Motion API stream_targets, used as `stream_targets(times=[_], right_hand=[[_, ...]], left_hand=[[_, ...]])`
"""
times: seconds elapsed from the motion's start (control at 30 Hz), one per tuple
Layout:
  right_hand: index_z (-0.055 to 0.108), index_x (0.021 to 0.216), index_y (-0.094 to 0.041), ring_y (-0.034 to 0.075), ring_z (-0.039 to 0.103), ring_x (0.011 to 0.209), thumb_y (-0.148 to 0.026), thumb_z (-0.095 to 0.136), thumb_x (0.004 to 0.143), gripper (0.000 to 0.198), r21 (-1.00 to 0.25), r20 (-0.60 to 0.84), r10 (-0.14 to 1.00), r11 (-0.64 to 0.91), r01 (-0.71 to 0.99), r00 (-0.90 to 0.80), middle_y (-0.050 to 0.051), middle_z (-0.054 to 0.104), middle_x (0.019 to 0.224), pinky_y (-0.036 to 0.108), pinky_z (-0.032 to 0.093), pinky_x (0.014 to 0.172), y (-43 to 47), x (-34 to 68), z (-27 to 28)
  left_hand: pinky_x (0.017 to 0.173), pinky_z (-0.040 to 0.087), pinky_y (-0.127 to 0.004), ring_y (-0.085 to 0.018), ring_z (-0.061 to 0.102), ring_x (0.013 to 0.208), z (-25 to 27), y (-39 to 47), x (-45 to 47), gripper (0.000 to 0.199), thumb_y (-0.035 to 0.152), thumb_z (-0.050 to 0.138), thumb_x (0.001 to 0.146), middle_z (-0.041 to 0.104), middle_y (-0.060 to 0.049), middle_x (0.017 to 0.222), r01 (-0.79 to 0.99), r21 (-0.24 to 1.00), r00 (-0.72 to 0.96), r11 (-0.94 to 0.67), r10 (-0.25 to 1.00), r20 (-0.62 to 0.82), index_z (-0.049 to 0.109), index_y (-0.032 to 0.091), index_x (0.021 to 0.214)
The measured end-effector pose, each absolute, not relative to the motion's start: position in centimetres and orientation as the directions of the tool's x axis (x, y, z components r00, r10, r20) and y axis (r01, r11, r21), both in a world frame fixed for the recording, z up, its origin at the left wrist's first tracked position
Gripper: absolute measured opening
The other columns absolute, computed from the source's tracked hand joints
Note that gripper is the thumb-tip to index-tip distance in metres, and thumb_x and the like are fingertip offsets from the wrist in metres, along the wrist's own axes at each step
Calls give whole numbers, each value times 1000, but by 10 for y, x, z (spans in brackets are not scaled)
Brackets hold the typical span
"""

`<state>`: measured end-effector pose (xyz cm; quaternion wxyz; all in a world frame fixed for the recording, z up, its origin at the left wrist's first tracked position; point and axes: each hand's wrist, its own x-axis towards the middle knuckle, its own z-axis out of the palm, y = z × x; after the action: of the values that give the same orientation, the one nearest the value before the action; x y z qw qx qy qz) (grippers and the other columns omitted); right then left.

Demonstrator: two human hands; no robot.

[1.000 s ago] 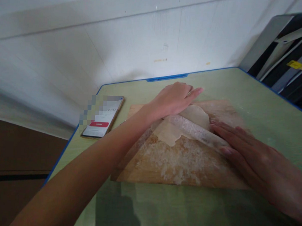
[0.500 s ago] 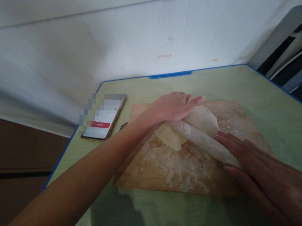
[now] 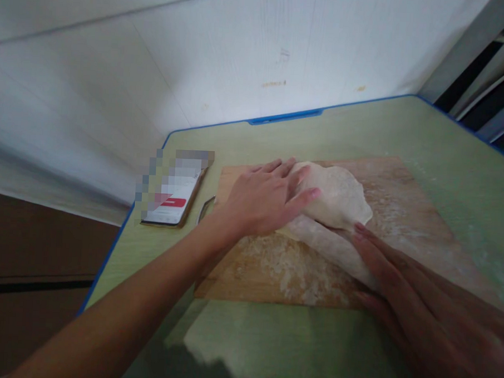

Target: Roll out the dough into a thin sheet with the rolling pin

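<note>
A white, floury rolling pin (image 3: 330,249) lies slantwise over a wooden board (image 3: 248,278). Thin pale dough (image 3: 335,192) spreads beyond the pin, and a sliver of it shows on the near side. My left hand (image 3: 268,198) rests over the pin's far-left end, palm down, its fingers spread toward the dough; that end is hidden under it. At the pin's near-right end is my right hand (image 3: 414,296). Its fingers stretch along the far side and its thumb lies on the near side, with the pin between them. The right fingertips are at the dough's edge.
A phone (image 3: 174,194), partly pixelated, lies on the green table (image 3: 363,132) left of the board. A metal handle (image 3: 204,208) shows at the board's left edge. White flour dusts the board. Behind the blue table edge stands a white wall (image 3: 224,71).
The rolling pin and both hands have come nearer to me. More dough now shows beyond the pin and less on its near side. My left hand's fingers are more spread.
</note>
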<state>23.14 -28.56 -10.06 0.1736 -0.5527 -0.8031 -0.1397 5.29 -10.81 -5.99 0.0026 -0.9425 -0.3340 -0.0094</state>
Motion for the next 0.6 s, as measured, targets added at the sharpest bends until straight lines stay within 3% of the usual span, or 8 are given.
stream_targets(times=[0.1,0.17,0.3,0.6], right_hand=[[26,145,-4,26,55,117,-19,39,89,59,159,438,795,390,907,-419,16,37,145,37,54,87,-282,230,-96],[33,141,-1,27,59,111,-18,39,90,54,182,460,777,391,902,-429,18,47,137,39,56,82,-279,229,-93],[46,130,-2,28,63,104,-19,36,91,44,181,459,776,395,901,-433,19,57,127,40,58,78,-277,228,-88],[52,122,-5,27,66,98,-20,33,92,38,119,470,776,416,902,-420,18,62,120,41,60,73,-277,222,-89]], left_hand=[[109,29,-39,-23,36,135,-61,-115,46,58,49,14,98,39,-13,146,624,-26,781,-781,623,30,36,16,141],[109,28,-39,-23,35,135,-62,-119,42,57,47,14,98,39,-13,146,629,-24,777,-777,628,44,37,17,141],[109,28,-41,-24,35,135,-62,-128,35,55,46,17,99,38,-12,147,654,-3,755,-757,652,66,38,17,141],[112,22,-46,-24,23,141,-61,-155,14,52,43,25,97,29,-8,152,696,47,714,-717,697,60,35,20,142]])
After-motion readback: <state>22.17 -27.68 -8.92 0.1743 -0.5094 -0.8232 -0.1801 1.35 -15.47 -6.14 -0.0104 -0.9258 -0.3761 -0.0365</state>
